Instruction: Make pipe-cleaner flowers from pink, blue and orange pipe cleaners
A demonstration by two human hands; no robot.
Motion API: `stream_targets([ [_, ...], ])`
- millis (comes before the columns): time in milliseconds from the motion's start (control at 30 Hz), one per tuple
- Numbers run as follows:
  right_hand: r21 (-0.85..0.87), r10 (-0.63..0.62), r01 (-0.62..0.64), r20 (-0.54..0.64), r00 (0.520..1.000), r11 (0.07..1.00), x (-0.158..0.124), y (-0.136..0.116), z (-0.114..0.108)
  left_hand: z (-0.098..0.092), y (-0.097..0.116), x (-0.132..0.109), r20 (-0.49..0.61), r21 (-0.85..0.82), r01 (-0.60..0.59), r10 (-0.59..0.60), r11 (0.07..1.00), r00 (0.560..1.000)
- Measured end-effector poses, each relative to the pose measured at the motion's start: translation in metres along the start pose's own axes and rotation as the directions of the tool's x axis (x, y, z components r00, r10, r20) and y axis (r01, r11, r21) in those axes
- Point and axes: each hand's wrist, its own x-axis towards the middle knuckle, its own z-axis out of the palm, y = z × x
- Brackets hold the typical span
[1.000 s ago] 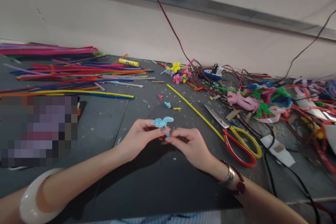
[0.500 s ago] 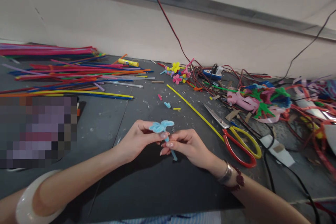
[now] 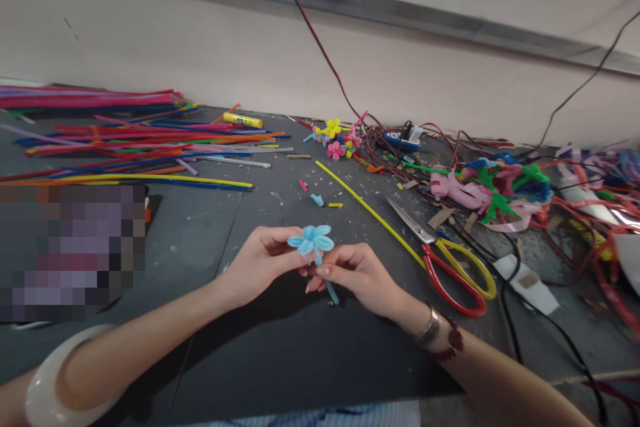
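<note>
A light-blue pipe-cleaner flower (image 3: 313,240) is held between both hands above the dark table. My left hand (image 3: 267,257) pinches it just below the petals, thumb and fingers closed. Lower down, my right hand (image 3: 357,277) grips the flower's stem, whose end pokes out beneath the fingers. The petals face up toward me; some of the fingertips are hidden behind the flower and each other. Beyond the hands lie a small blue offcut (image 3: 317,200) and a short yellow piece (image 3: 335,205).
Scissors (image 3: 425,233) with red and yellow handles lie right of a long yellow pipe cleaner (image 3: 370,213). Several coloured pipe cleaners (image 3: 150,140) and a glue stick (image 3: 243,121) are at back left. Finished flowers (image 3: 336,140), a pink glue gun (image 3: 457,190) and tangled cables stand right.
The flower has turned so its petals now face me, spread out in a round shape; before, they showed from the side. Both hands keep their hold in nearly the same place.
</note>
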Motion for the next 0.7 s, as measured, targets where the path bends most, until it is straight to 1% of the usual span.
stream_targets([
  [100, -0.058, -0.029, 0.028, -0.009, 1.0, 0.998, 0.0, 0.0, 0.001, 0.005, 0.0, -0.004, -0.063, 0.14, -0.066, 0.075, 0.988, 0.995],
  [167, -0.133, -0.07, 0.067, -0.02, 0.997, 0.989, 0.0, 0.001, 0.002, 0.008, 0.001, -0.008, -0.099, 0.232, -0.126, 0.152, 0.965, 0.983],
  [233, -0.229, -0.131, 0.119, -0.039, 0.991, 0.966, 0.001, 0.001, 0.002, 0.011, 0.003, -0.012, -0.11, 0.32, -0.19, 0.235, 0.928, 0.966],
  [300, -0.32, -0.192, 0.161, -0.067, 0.979, 0.934, 0.001, 0.001, 0.003, 0.012, 0.006, -0.013, -0.1, 0.395, -0.235, 0.296, 0.888, 0.95],
  [400, -0.452, -0.27, 0.195, -0.105, 0.957, 0.87, 0.0, 0.002, 0.002, 0.011, 0.009, -0.013, -0.07, 0.478, -0.27, 0.342, 0.836, 0.937],
  [467, -0.52, -0.318, 0.22, -0.106, 0.942, 0.825, -0.001, 0.004, 0.001, 0.009, 0.008, -0.012, -0.036, 0.514, -0.297, 0.366, 0.805, 0.93],
  [567, -0.561, -0.365, 0.259, -0.084, 0.927, 0.786, -0.002, 0.007, 0.0, 0.009, 0.005, -0.012, 0.013, 0.536, -0.343, 0.399, 0.772, 0.917],
  [633, -0.575, -0.384, 0.276, -0.071, 0.921, 0.77, -0.003, 0.008, 0.0, 0.008, 0.002, -0.012, 0.039, 0.542, -0.401, 0.454, 0.739, 0.89],
  [700, -0.592, -0.401, 0.289, -0.065, 0.914, 0.753, -0.003, 0.008, 0.0, 0.008, 0.001, -0.013, 0.074, 0.544, -0.47, 0.518, 0.695, 0.852],
])
